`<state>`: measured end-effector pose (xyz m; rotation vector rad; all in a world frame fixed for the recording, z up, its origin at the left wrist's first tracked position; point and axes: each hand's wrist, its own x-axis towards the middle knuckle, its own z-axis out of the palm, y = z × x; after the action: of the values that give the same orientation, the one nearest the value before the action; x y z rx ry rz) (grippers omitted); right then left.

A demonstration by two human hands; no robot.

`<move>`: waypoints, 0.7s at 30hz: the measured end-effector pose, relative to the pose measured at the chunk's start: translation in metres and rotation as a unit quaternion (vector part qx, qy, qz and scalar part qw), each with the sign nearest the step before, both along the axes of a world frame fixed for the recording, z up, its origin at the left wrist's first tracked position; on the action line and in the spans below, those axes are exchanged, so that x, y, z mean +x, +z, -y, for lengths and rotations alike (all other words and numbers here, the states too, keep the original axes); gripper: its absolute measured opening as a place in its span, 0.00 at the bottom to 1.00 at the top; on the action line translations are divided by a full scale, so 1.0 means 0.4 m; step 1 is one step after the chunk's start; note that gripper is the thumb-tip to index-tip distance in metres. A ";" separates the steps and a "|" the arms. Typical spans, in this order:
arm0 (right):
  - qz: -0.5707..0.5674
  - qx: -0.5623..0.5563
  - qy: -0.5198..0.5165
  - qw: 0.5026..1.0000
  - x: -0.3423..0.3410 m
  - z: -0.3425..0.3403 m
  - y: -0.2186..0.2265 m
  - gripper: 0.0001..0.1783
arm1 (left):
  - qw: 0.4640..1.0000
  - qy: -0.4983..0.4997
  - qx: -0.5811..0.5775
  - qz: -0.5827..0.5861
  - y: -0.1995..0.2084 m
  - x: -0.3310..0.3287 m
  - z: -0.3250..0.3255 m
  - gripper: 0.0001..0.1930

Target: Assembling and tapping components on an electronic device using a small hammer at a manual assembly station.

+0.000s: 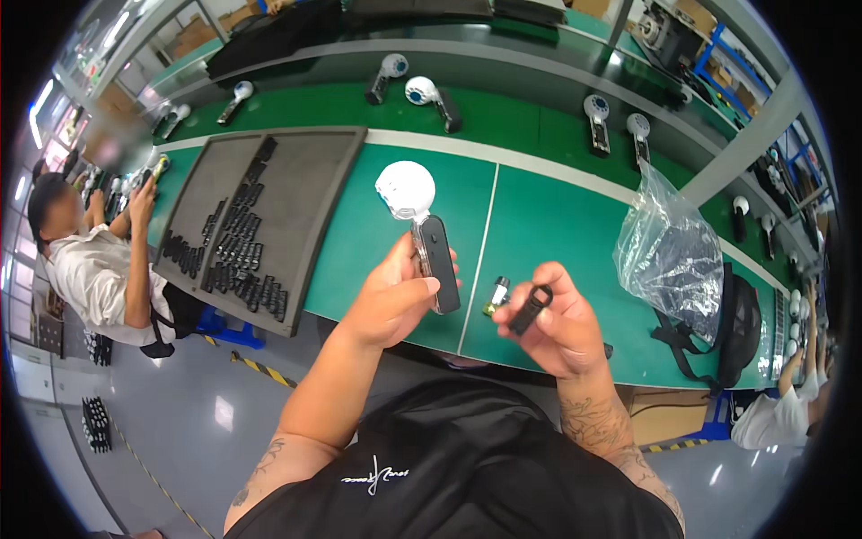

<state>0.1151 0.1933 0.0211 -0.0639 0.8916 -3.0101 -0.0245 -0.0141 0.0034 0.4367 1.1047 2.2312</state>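
My left hand (400, 296) grips what looks like a handheld shower head (411, 190), upright, with a round white head and a partly clear, black-faced handle. In my right hand (561, 332), thumb and fingers pinch a small black plastic part (530, 310) with a ring at its upper end. The two pieces are apart. Just left of that hand, a small dark-capped piece (499, 292) with a green-yellow end lies on the table. A grey tray (332, 198) to the left of my left hand carries several rows of small black parts (238, 238).
Similar shower heads (431, 101) lie along the green conveyor (521, 121) beyond the green table (539, 216). At the right are a clear plastic bag (669, 256) and a black bag (738, 328). A co-worker (99, 260) sits at the left; another person's arm (799, 377) shows far right.
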 end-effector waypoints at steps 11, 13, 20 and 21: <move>0.038 0.213 -0.153 0.964 -0.028 0.079 -0.037 0.22 | 0.988 -0.093 -0.124 0.021 -0.012 0.075 0.006 0.37; 0.042 0.270 -0.177 0.946 -0.033 0.092 -0.053 0.21 | 0.978 -0.053 -0.157 -0.128 -0.023 0.086 -0.004 0.37; 0.067 0.397 -0.222 0.888 -0.027 0.115 -0.091 0.24 | 0.911 0.010 -0.286 -0.297 0.007 0.123 -0.048 0.38; 0.038 0.480 -0.253 0.839 -0.026 0.113 -0.097 0.25 | 0.908 0.008 -0.288 -0.305 0.007 0.123 -0.049 0.38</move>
<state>0.1046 0.1482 -0.0178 0.3372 2.5874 -2.4612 0.0246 0.0057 0.0063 0.8886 2.0079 1.6765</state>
